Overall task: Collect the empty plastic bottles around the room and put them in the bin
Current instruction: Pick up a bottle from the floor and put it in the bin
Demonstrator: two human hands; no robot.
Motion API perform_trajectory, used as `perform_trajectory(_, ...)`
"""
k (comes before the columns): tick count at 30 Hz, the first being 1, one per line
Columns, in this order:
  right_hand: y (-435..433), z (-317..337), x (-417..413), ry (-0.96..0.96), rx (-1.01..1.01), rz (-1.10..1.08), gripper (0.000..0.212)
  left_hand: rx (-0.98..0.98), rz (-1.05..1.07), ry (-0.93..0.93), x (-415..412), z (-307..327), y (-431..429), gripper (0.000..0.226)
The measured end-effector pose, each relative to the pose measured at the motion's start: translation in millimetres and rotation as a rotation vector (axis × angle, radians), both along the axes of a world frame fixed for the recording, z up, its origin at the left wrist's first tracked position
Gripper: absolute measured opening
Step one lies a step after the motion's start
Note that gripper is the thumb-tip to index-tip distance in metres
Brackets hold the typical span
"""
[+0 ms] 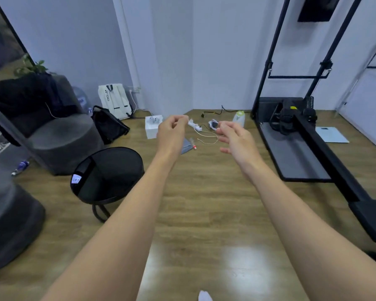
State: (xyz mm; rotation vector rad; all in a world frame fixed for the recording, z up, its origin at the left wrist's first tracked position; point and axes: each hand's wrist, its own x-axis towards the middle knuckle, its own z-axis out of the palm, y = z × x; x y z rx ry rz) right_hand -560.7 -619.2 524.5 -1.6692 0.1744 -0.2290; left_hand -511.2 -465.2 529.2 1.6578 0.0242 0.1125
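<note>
Both arms reach out: the left hand [172, 129] has its fingers curled in, the right hand [234, 135] is loose and wide, and neither holds anything I can see. The black round bin [109, 170] stands just left of the arms, so this looks like the hunt for a bottle. One blue bottle [20, 167] lies far left by the grey chair [59, 144] and a white and green bottle [239, 118] stands near the back wall; next, I think, walk to one and grab it.
</note>
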Motion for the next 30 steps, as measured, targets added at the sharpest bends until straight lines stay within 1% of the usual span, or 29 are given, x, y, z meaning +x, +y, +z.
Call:
perform_trajectory(3,-16,-3,72,0.017,0.0,0.005,0.011,0.023,0.014,0.013,66,-1,-11,0.011)
perform_trajectory(9,-24,-12,208,0.048,0.01,0.035,0.009,0.053,0.014,0.04,200,-10,-20,0.02)
perform_trajectory(15,-29,-43,347,0.113,-0.01,0.015,0.008,0.046,-0.028,0.114,347,-47,-31,0.007)
perform_trajectory(20,-34,-58,451,0.199,-0.049,0.02,0.014,0.048,-0.057,0.168,463,-62,-36,0.008)
perform_trajectory(24,-51,-70,530,0.243,-0.053,-0.003,0.019,0.081,-0.094,0.226,547,-79,-51,0.02)
perform_trajectory(28,-73,-96,616,0.284,-0.034,-0.012,0.025,0.105,-0.102,0.265,633,-107,-69,0.012)
perform_trajectory(30,-84,-113,661,0.311,-0.016,-0.015,0.022,0.125,-0.101,0.282,673,-122,-79,0.011)
